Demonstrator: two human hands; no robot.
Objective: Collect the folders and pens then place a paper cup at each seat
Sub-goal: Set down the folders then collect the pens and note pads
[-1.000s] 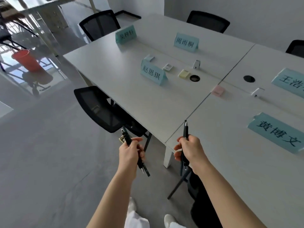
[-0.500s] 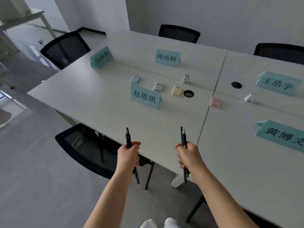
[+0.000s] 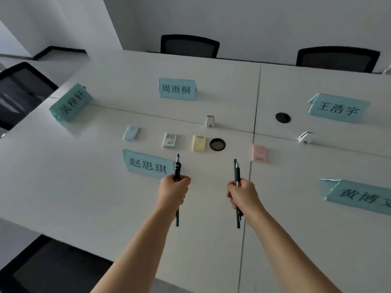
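Both hands now out over table (image 3: 84, 197), nearer name cards than half second ago; floor mostly out of view. My left hand (image 3: 174, 192) clenched around dark pens (image 3: 177, 168), upright, tips up. My right hand (image 3: 243, 195) clenched on second bunch of pens (image 3: 237, 172), also upright. Name card (image 3: 148, 163) just beyond left hand. Yellow pad (image 3: 198, 143), pink pad (image 3: 259, 153) in row mid-table. Chairs (image 3: 189, 46) along far side.

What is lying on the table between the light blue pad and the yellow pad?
In the head view, one white card-like item lies between the light blue pad and the yellow pad, apart from both.
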